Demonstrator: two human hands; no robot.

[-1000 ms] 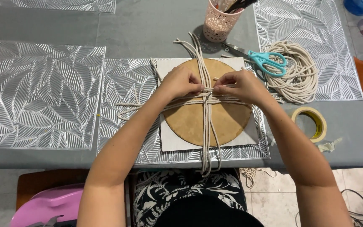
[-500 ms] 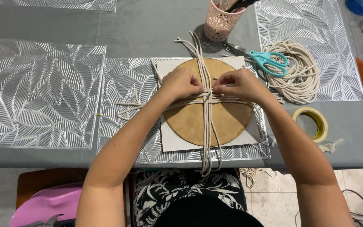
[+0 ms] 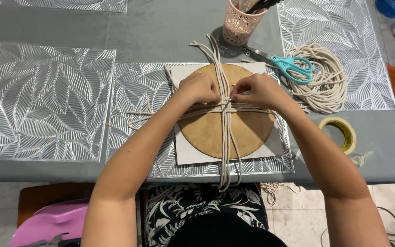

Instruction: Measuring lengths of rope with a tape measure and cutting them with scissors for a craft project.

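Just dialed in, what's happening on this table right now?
A person is working cream cords laid in a cross over a round brown board. The left hand and right hand pinch the cords where they cross, near the board's middle. The board sits on a pale square sheet. Teal scissors lie on a coil of rope, with a tape roll nearby.

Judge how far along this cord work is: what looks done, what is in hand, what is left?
Done: cream cords lie crossed over the round brown board. In hand: left hand and right hand pinch the crossing at its centre. Left: loose cord ends hang off the table edge; the cord coil and scissors lie untouched.
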